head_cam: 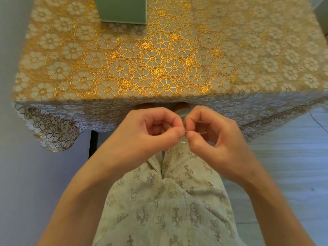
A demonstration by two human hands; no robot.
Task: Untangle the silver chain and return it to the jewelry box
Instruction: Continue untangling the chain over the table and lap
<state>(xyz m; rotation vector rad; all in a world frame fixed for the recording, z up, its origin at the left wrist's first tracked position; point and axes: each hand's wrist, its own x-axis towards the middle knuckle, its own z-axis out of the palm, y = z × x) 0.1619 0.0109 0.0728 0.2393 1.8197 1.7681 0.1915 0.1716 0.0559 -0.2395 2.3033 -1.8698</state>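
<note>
A thin silver chain (pixel 185 138) is stretched between my two hands, held in front of the table's near edge above my lap. My left hand (pixel 150 130) pinches it between thumb and forefinger, its other fingers curled. My right hand (pixel 211 134) pinches the chain from the other side, fingertips almost touching the left ones. Only short glinting bits of chain show between and below the fingertips; the rest is hidden in the hands. The pale green jewelry box (pixel 122 9) stands at the far left of the table, cut off by the frame's top edge.
The table wears a gold floral lace cloth (pixel 159 57) that hangs over the near edge. My patterned beige trousers (pixel 168 201) fill the lower middle. A pale wall runs along the left; a light floor lies to the right.
</note>
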